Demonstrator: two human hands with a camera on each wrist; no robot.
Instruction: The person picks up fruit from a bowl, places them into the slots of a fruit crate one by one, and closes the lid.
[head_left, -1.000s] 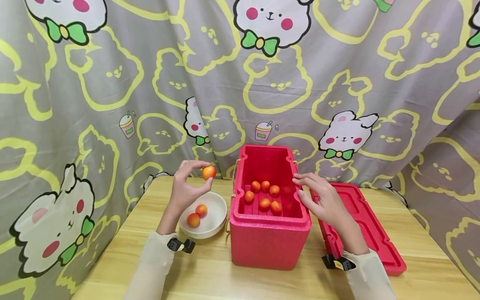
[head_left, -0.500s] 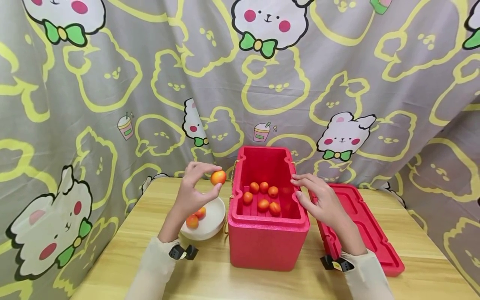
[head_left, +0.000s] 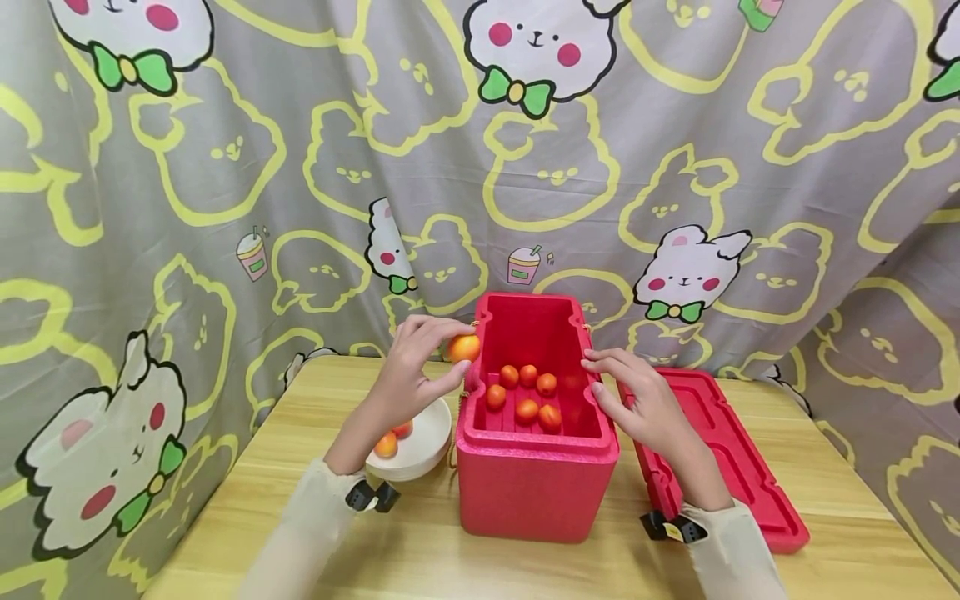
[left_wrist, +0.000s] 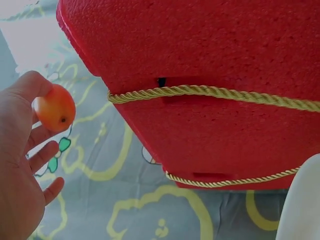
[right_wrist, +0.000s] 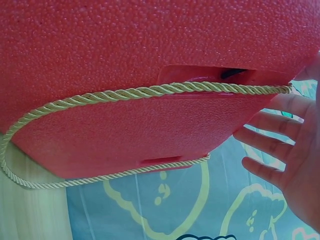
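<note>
Left hand (head_left: 405, 375) pinches orange fruit (head_left: 464, 347) at rim of red foam box (head_left: 536, 467); right hand (head_left: 645, 404) relaxed, fingers straight, beside box's right wall.

The left hand (head_left: 408, 375), pinching a small round orange fruit (head_left: 464, 347), now reaches the left rim of the red foam box (head_left: 536, 467), farther right than before.

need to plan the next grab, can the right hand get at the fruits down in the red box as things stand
Probably yes. The right hand rests with straight fingers at the right rim of the red box, the lid lies off beside it, and nothing covers the fruits inside.
</note>
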